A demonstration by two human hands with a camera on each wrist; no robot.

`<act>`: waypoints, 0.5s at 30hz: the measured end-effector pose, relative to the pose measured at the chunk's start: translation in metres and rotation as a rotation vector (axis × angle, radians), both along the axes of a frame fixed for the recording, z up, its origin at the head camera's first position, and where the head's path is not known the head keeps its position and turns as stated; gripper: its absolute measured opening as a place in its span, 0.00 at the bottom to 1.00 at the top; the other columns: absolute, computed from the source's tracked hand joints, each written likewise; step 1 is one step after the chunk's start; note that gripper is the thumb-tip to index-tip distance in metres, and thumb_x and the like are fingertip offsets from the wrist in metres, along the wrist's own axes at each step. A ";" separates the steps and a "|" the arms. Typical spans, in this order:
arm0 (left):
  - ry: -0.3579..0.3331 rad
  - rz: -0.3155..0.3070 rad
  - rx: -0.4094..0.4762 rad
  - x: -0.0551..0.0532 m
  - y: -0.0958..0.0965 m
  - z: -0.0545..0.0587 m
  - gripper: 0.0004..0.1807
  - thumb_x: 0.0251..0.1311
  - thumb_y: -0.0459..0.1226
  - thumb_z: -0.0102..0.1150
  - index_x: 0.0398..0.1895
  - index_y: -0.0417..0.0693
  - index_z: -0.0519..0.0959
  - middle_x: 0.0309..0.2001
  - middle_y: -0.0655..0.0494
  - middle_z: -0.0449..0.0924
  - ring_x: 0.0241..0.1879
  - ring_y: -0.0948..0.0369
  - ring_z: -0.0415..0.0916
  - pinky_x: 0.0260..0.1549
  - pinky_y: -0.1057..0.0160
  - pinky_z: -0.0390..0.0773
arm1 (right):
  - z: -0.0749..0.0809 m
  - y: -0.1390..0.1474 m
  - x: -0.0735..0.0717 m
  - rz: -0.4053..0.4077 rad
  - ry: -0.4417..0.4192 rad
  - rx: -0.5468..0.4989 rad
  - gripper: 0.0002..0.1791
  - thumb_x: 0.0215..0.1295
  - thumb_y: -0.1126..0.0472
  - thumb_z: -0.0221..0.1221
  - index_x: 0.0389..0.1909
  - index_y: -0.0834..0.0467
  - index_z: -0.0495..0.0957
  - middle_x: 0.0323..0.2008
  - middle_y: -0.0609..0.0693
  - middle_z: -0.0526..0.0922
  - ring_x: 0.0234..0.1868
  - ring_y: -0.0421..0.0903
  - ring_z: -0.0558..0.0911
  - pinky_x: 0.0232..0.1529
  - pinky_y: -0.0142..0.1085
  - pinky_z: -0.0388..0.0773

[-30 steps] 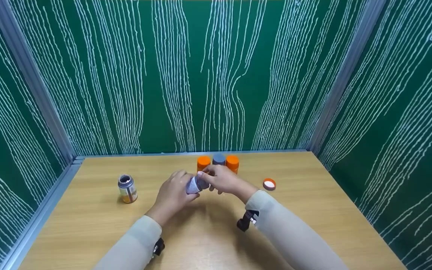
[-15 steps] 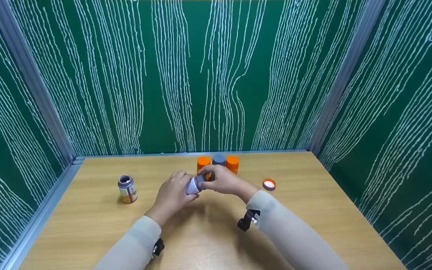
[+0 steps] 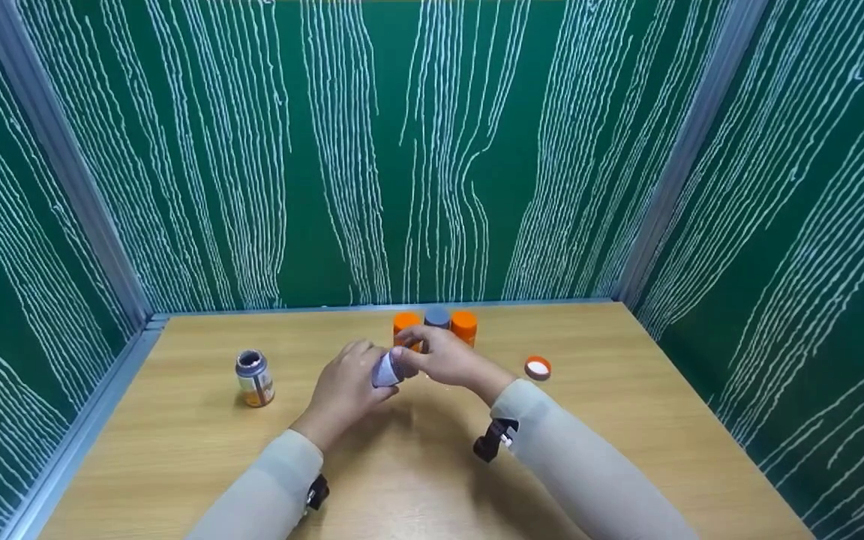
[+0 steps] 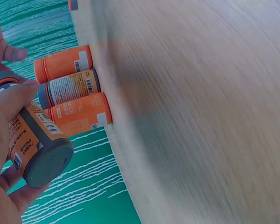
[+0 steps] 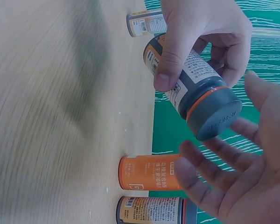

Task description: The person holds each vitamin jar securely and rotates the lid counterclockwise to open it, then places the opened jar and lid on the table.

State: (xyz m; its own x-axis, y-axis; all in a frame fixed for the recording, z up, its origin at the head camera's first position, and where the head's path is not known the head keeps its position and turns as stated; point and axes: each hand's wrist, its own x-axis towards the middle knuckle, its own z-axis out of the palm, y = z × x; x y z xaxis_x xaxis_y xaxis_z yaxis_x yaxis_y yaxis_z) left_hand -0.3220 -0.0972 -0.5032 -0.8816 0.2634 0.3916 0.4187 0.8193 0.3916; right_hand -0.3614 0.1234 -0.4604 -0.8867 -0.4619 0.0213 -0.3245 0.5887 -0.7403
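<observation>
My left hand [image 3: 346, 386] grips a grey-and-orange supplement bottle [image 4: 37, 140] round its body, holding it tilted above the table. Its grey cap [image 5: 214, 114] is on, with an orange ring beneath, and points toward my right hand [image 3: 451, 360]. In the right wrist view the right hand's fingers [image 5: 210, 168] are spread loosely around the cap, apart from it. An uncapped bottle [image 3: 255, 382] with a dark mouth stands upright to the left. On the right lies a loose cap [image 3: 538, 368], its white inside facing up.
Behind the hands stand two orange-capped bottles [image 3: 464, 326] with a grey-capped bottle [image 3: 437, 318] between them, near the table's back edge. Small white specks [image 5: 107, 190] lie on the wooden table [image 3: 402, 487]. Green walls [image 3: 477, 247] with white lines enclose it.
The right hand's fingers have shifted slightly back and forth about the cap of the held bottle. The left hand keeps its grip in the same place, and the other bottles have not moved.
</observation>
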 end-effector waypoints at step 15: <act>-0.022 0.006 -0.007 0.001 0.000 0.002 0.32 0.59 0.46 0.90 0.64 0.50 0.87 0.54 0.53 0.84 0.53 0.56 0.79 0.67 0.47 0.89 | 0.002 -0.003 0.001 -0.018 0.028 0.053 0.21 0.80 0.46 0.71 0.65 0.51 0.89 0.51 0.49 0.89 0.45 0.49 0.86 0.50 0.40 0.92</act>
